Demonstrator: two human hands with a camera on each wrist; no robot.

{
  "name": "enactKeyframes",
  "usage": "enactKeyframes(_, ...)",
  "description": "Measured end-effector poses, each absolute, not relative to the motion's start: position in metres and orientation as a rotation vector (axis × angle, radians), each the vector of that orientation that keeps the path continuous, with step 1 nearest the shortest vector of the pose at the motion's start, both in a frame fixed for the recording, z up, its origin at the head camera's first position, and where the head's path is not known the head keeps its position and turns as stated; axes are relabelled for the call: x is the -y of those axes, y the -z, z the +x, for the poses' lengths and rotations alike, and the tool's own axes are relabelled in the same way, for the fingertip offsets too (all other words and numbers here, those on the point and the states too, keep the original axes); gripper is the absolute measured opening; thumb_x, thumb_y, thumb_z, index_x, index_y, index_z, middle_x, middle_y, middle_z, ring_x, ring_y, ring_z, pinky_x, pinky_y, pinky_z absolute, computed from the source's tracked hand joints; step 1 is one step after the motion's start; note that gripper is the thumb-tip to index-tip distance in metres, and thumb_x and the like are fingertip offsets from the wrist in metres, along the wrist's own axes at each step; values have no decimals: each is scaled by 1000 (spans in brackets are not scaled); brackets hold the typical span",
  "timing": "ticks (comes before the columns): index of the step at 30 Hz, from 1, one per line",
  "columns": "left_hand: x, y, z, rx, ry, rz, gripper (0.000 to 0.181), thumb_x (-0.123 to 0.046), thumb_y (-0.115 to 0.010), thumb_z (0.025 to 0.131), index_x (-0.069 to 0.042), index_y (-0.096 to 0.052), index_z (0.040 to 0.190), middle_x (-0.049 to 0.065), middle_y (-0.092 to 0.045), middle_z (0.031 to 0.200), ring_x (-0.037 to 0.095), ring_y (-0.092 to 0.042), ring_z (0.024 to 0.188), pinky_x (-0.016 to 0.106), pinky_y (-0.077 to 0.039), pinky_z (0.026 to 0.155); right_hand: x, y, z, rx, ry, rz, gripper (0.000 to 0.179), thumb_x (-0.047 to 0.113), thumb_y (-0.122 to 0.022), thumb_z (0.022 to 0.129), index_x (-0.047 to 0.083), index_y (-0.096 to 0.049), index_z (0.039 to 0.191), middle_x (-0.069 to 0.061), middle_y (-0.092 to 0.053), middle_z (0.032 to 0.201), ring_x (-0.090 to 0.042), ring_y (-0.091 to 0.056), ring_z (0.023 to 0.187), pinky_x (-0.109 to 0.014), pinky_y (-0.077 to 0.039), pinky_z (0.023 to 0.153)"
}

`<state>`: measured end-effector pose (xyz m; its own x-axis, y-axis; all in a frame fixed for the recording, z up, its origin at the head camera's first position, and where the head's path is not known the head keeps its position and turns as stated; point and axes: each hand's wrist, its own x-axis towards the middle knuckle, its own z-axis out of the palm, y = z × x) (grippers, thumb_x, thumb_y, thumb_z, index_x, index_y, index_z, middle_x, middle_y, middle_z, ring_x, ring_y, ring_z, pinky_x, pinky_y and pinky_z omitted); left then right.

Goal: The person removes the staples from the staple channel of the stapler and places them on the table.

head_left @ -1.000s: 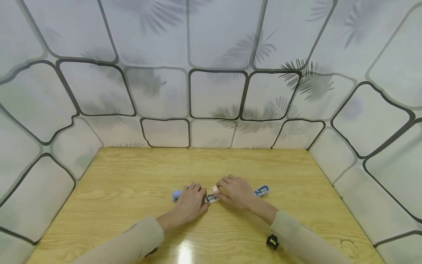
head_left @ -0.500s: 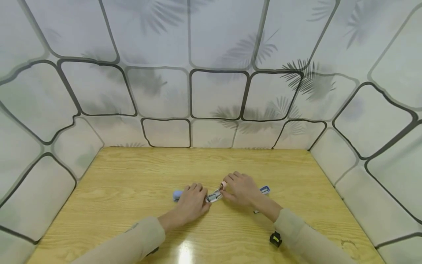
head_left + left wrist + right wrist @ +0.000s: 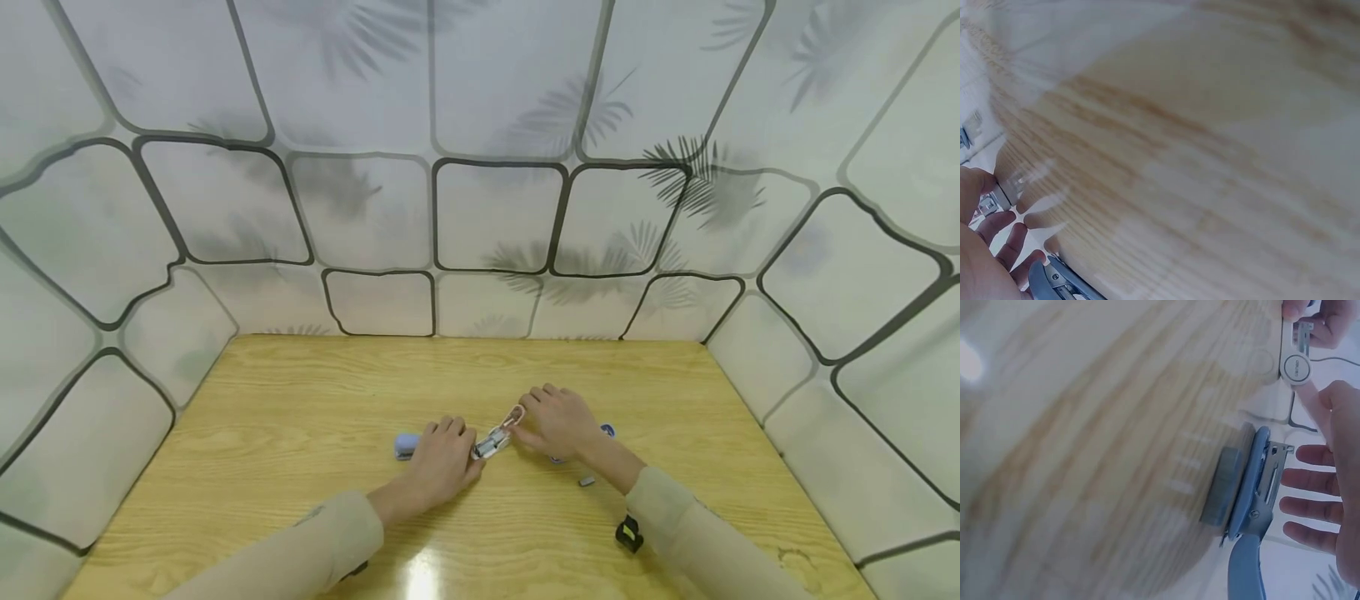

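Note:
A white stapler (image 3: 491,442), swung open with its metal channel showing, lies between my hands. My left hand (image 3: 442,458) grips its near end between thumb and fingers; the left wrist view shows that pinched end (image 3: 1002,195). My right hand (image 3: 561,423) is at the raised pinkish lid (image 3: 517,412), its thumb close against it and its other fingers extended and apart in the right wrist view. Under the right hand lies an opened blue stapler (image 3: 1250,487), partly hidden in the head view. Beside it is a grey strip of staples (image 3: 587,481).
Another blue stapler (image 3: 406,446) sits just left of my left hand. A black object with a yellow-green mark (image 3: 629,533) is by the right sleeve. The wooden table (image 3: 337,375) ends at a patterned cloth wall (image 3: 487,217) on the back and sides.
The white stapler's lid has swung further open, up and to the right, as the right hand moved right. The staple strip has come into view. The left hand keeps its hold.

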<state>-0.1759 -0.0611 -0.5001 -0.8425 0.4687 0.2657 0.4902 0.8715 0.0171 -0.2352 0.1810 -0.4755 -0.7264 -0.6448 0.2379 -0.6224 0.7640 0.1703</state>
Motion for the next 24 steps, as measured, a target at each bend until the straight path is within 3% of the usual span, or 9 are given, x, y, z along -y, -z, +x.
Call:
enactKeyframes(13, 61, 502, -175, 2761, 101, -725, 35, -45, -78, 93, -11, -70, 100, 6, -70, 100, 21, -65, 91, 36, -55, 77, -185, 464, -218, 2626, 40, 861, 43, 54, -76, 91, 15, -74, 110, -3, -75, 104, -22, -71, 90, -36, -63, 72)
enactKeyframes(19, 61, 504, -175, 2752, 98, -724, 35, -45, -78, 93, -12, -70, 99, 5, -70, 98, 20, -64, 88, 34, -54, 75, -178, 459, -199, 2670, -303, 740, 33, 43, -81, 89, 13, -78, 103, 0, -76, 93, -18, -70, 80, -27, -56, 61)
enactKeyframes(24, 61, 504, -175, 2752, 125, -718, 34, -45, -78, 92, -13, -69, 96, 4, -69, 96, 19, -62, 87, 34, -53, 75, -165, 460, -189, 2795, -704, 610, 17, 31, -82, 90, 16, -80, 97, 5, -77, 85, -9, -68, 74, -21, -52, 62)
